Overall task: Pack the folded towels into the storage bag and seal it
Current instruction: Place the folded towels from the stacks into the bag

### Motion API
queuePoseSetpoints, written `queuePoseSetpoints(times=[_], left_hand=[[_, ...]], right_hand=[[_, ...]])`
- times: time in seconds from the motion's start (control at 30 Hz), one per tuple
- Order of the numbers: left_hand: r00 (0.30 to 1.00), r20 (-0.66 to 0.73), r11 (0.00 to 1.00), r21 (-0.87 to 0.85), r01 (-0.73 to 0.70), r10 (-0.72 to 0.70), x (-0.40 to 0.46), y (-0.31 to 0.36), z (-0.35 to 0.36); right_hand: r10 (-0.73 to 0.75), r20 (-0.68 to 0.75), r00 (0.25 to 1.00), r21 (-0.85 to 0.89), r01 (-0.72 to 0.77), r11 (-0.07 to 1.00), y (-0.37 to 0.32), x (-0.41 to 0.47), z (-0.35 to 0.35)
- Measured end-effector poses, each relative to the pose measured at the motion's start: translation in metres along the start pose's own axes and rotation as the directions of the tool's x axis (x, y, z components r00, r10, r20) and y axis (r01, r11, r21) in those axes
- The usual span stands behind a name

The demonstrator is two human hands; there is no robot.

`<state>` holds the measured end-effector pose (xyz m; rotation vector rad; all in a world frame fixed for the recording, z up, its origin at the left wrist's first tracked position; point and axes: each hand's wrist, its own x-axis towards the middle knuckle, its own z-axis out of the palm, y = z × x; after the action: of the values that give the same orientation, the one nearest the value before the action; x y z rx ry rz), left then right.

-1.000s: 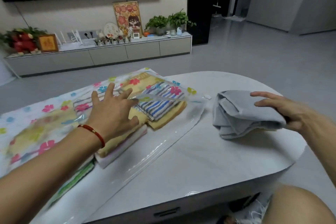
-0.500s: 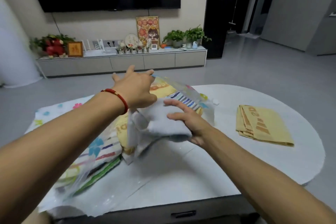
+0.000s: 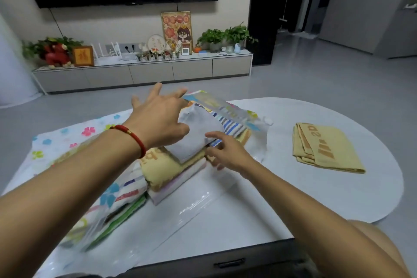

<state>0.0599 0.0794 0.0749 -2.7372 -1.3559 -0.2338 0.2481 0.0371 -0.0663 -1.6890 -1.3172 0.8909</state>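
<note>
since half a second ago the grey towel (image 3: 194, 133) went deeper into the bag (image 3: 225, 106). your left hand (image 3: 158, 119) lifts the flap, fingers spread; right hand (image 3: 228, 153) presses it, not clenched. it is soft and light; hold it by the folded edge.

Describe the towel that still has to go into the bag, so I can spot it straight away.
Start at the white oval table and look to its right side, away from both hands and the flowered storage bag. There a folded yellow towel lies alone on the bare tabletop. Unlike the other towels, which are stacked at the bag's mouth, it is outside the plastic and carries orange-brown lettering.
</note>
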Motion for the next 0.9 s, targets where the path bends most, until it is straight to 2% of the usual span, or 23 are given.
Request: queuePoseSetpoints(times=[0.1, 0.17, 0.27, 0.37, 0.47, 0.57, 0.63, 0.73, 0.83, 0.9], left_hand=[[0.999, -0.034, 1.000, -0.016, -0.011, 0.010, -0.002, 0.004, 0.012], [0.997, -0.077, 0.999, -0.040, -0.015, 0.012, -0.002, 0.010, 0.020], [0.992, -0.123, 0.998, -0.061, -0.019, 0.012, -0.003, 0.022, 0.032], [0.991, -0.130, 0.998, -0.051, -0.019, 0.013, -0.003, 0.029, 0.043], [0.992, -0.129, 0.998, -0.067, -0.001, -0.008, -0.006, 0.032, 0.051], [0.991, -0.133, 0.997, -0.070, 0.016, -0.026, -0.011, 0.032, 0.054], [0.990, -0.131, 0.997, -0.075, 0.031, -0.041, -0.014, 0.031, 0.054], [0.989, -0.141, 0.996, -0.083, 0.040, -0.051, -0.024, 0.026, 0.053], [0.991, -0.100, 0.993, -0.087, 0.083, -0.091, -0.040, 0.012, 0.049], [0.992, -0.023, 0.988, -0.088, 0.124, -0.126, -0.054, -0.002, 0.043]], right_hand=[[-0.018, -0.077, 0.997, -0.320, -0.008, 0.948, 0.025, -0.032, -0.068], [0.023, -0.258, 0.966, -0.414, -0.132, 0.900, 0.050, -0.047, -0.114], [0.061, -0.583, 0.810, -0.402, -0.353, 0.845, 0.094, -0.051, -0.174], [0.175, -0.718, 0.674, -0.330, -0.551, 0.767, 0.141, -0.047, -0.211], [0.344, -0.709, 0.616, -0.249, -0.674, 0.695, 0.172, -0.043, -0.226], [0.387, -0.677, 0.626, -0.138, -0.624, 0.769, 0.175, -0.036, -0.237], [0.440, -0.617, 0.653, -0.017, -0.569, 0.822, 0.166, -0.035, -0.239], [0.488, -0.475, 0.732, 0.103, -0.505, 0.857, 0.157, -0.038, -0.234], [0.535, -0.258, 0.804, 0.286, -0.466, 0.837, 0.145, -0.054, -0.226], [0.511, -0.153, 0.846, 0.391, -0.423, 0.818, 0.129, -0.075, -0.220]])
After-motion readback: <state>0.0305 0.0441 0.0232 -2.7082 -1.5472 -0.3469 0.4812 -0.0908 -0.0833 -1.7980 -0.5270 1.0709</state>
